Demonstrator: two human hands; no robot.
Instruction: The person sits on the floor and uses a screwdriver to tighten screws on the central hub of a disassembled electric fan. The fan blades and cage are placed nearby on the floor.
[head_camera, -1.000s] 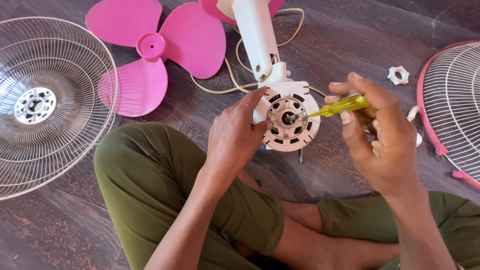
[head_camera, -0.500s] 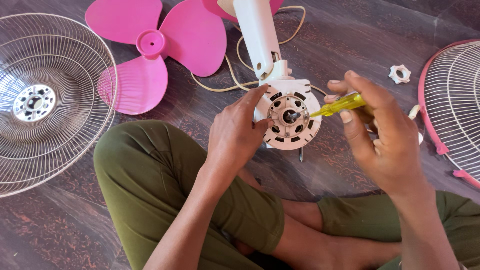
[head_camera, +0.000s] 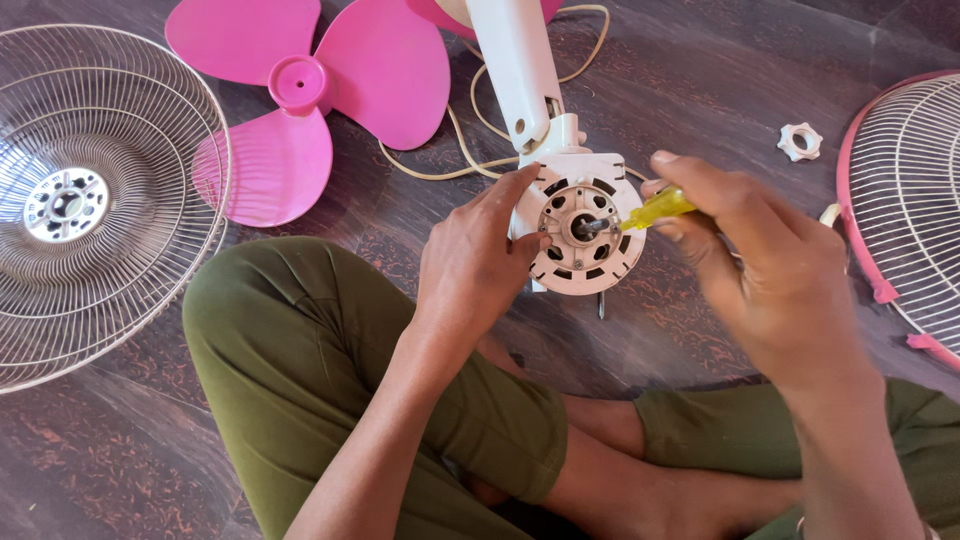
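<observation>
Taking the white fan motor (head_camera: 580, 232) as the landmark, a round wire fan guard (head_camera: 90, 200) lies flat on the dark wooden floor (head_camera: 120, 450) far to its left, and a pink three-bladed fan blade (head_camera: 300, 90) lies between that guard and the motor, up and to the left of it. The left hand (head_camera: 475, 265) rests against the motor's left side, its grip closed loosely around the housing's edge, thumb touching the vented face. The motor sits on the floor in front of the person's crossed legs in olive trousers (head_camera: 300, 370), its face turned upward, joined to the white fan neck (head_camera: 515, 70) that rises above it; a pale cord (head_camera: 470, 160) loops on the floor just behind it. Right of the motor, the right hand (head_camera: 770, 270) has its grip shut on a yellow-handled screwdriver (head_camera: 660, 208), whose tip meets the motor's centre shaft. Further right, a small white plastic nut (head_camera: 800, 141) lies on the floor, and beyond it a pink-rimmed guard (head_camera: 905, 200) reaches the frame edge.
</observation>
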